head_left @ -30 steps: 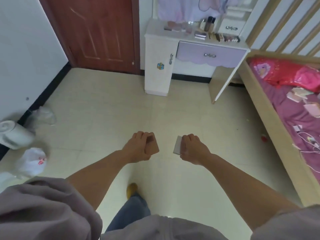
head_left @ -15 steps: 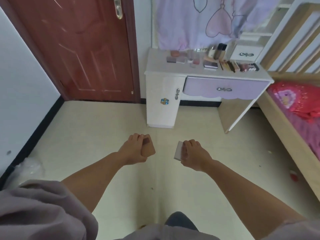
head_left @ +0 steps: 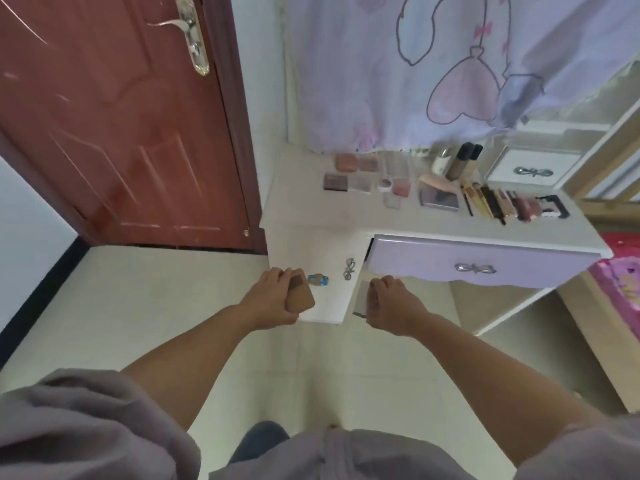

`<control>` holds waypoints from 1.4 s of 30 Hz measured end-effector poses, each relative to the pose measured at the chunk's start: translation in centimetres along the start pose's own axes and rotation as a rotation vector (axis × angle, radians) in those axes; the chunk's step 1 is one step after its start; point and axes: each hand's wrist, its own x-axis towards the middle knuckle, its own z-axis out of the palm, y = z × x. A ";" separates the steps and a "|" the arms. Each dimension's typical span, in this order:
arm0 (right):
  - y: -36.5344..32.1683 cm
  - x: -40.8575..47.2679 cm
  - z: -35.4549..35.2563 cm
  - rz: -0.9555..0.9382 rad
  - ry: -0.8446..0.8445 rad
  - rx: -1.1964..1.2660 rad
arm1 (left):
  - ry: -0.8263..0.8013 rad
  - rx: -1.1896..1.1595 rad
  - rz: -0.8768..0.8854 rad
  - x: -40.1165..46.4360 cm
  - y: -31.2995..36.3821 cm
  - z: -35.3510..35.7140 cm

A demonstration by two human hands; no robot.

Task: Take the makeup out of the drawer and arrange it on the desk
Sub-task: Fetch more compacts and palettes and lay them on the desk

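Note:
My left hand [head_left: 272,299] grips a brown compact [head_left: 300,296], held out in front of the white desk's cabinet door. My right hand [head_left: 393,306] grips a flat grey palette [head_left: 361,300] just below the left end of the lilac drawer [head_left: 478,266], which stands slightly ajar. On the white desk top [head_left: 311,213] lie several makeup items: pink and brown compacts [head_left: 345,162], a dark palette [head_left: 439,199], upright bottles [head_left: 462,161] and a row of tubes and brushes [head_left: 502,202].
A red-brown door [head_left: 114,126] stands shut to the left of the desk. A lilac cloth [head_left: 433,64] hangs over the mirror behind it. A small white drawer box [head_left: 531,168] sits at the desk's back right. A wooden bed frame [head_left: 595,341] lies to the right.
The view has closed in on the desk, which now looms just beyond my hands. Both hands keep their hold on the compact and the palette.

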 end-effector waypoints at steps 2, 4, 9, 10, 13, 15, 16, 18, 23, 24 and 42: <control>1.2 4.1 -1.8 0.000 -0.015 -0.002 | -0.016 0.007 0.003 3.9 0.0 -1.1; 2.1 8.1 -3.4 0.003 -0.013 0.003 | -0.038 0.023 0.012 7.9 -0.2 -2.2; 2.8 18.0 -5.1 0.032 0.015 0.022 | -0.090 0.057 0.066 18.5 -2.1 -4.4; 2.8 20.1 -5.3 0.031 0.008 0.016 | -0.100 0.072 0.082 20.6 -2.6 -4.9; 2.8 25.6 -5.6 0.058 -0.010 0.048 | -0.158 0.132 0.130 26.5 -4.6 -6.3; 2.8 28.6 -5.9 0.079 -0.036 0.050 | -0.207 0.176 0.149 29.9 -5.9 -7.3; 2.8 29.9 -6.1 0.091 -0.046 0.046 | -0.223 0.201 0.167 31.5 -6.4 -7.9; 2.9 31.8 -6.4 0.118 -0.080 0.043 | -0.238 0.223 0.202 34.2 -7.4 -8.4; 3.2 34.2 -6.2 0.069 -0.145 -0.055 | -0.272 0.255 0.292 37.4 -7.6 -8.0; 3.3 34.5 -6.3 0.041 -0.127 -0.083 | -0.267 0.254 0.307 37.7 -7.7 -7.8; -4.7 39.5 -6.3 -0.421 -0.209 -0.195 | -0.176 -1.182 -0.589 35.0 -9.7 -8.1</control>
